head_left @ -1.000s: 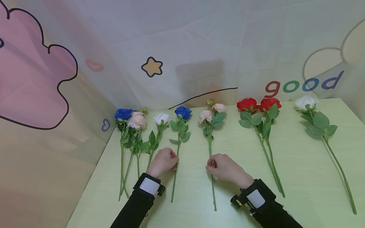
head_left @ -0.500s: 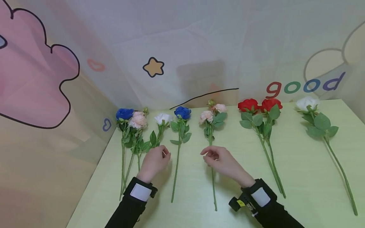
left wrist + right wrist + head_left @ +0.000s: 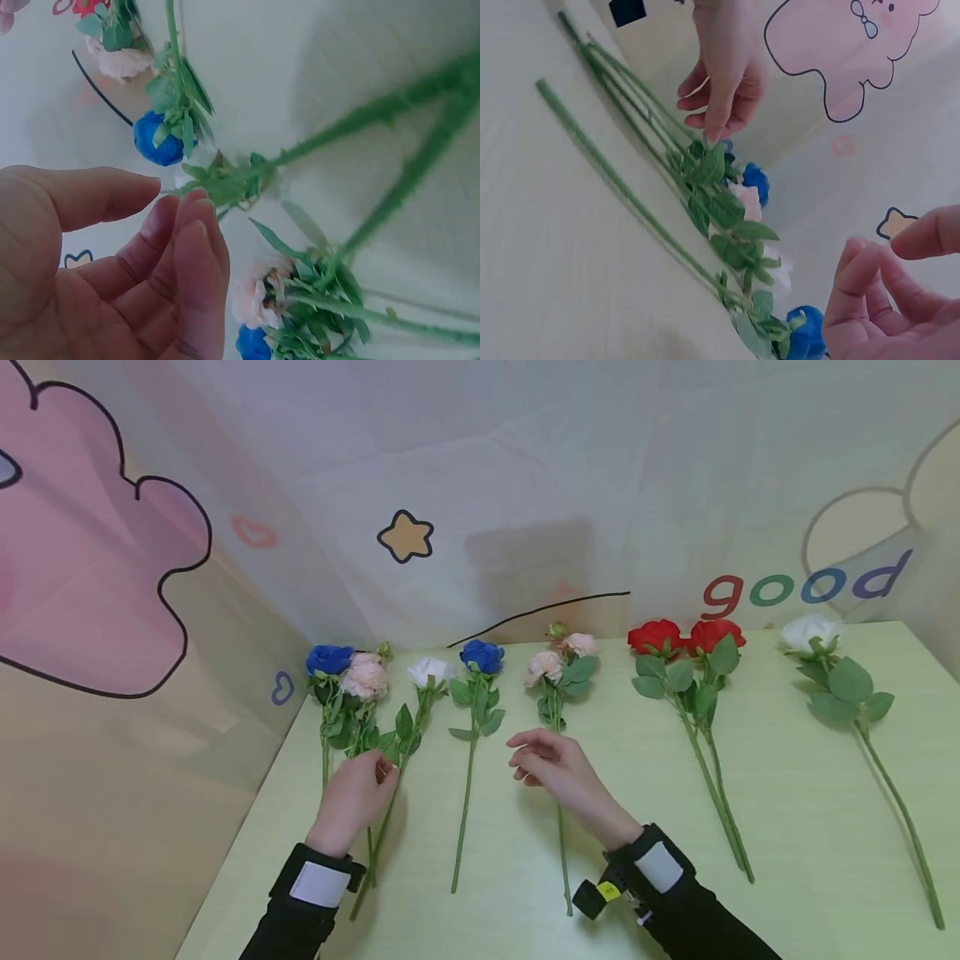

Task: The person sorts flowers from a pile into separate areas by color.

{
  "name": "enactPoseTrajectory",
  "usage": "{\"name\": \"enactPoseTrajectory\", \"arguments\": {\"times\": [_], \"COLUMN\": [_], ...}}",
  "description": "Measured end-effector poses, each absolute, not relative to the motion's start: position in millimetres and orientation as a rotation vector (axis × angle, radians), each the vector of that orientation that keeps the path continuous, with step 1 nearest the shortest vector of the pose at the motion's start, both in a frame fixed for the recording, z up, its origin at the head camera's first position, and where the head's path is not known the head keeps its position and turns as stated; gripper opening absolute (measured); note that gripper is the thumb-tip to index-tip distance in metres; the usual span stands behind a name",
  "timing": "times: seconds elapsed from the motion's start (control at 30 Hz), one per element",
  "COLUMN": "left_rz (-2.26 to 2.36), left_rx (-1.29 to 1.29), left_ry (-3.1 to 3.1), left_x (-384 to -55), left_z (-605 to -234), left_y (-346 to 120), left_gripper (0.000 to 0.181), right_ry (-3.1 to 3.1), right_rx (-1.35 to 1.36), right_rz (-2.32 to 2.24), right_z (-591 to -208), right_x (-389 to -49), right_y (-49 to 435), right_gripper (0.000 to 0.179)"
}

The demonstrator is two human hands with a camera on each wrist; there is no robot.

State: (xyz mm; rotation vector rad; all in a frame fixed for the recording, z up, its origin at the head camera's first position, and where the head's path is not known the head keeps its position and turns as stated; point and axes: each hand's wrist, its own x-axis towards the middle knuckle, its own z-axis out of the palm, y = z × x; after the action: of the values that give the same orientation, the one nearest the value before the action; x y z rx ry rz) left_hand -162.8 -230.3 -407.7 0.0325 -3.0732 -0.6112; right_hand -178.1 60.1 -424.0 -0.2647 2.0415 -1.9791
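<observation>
Wht rose [image 3: 406, 723] aslant, grn-leaved, long-stemmed; lt-pink spray [image 3: 552, 700] ruffled, straighter.

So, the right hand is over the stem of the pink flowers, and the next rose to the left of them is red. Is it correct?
Not fully. The head view shows a blue rose there, not a red one. The right hand is indeed over the stem of the pink flowers.

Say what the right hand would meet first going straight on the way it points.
The right hand would probably meet the blue flower just to its left, near the lower leaves, though it may be high enough to pass over.
</observation>
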Motion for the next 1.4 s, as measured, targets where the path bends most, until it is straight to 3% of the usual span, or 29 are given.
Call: {"name": "enactPoseTrajectory", "arguments": {"times": [0.57,1.4], "left_rz": [-0.549,-0.529], "left_rx": [0.052,0.056], "left_ry": [-3.191,-3.279], "left_x": [-146,-147], "left_z": [-420,-433], "left_y": [-245,-245], "left_gripper": [0.014,0.008], "right_ry": [1.769,1.763], "right_rx": [-0.244,-0.228], "right_rz": [-2.033,-1.979], "right_z": [-431,-437], "right_x": [-173,-166], "right_y": [25,20], "right_gripper": [0.032,0.032]}}
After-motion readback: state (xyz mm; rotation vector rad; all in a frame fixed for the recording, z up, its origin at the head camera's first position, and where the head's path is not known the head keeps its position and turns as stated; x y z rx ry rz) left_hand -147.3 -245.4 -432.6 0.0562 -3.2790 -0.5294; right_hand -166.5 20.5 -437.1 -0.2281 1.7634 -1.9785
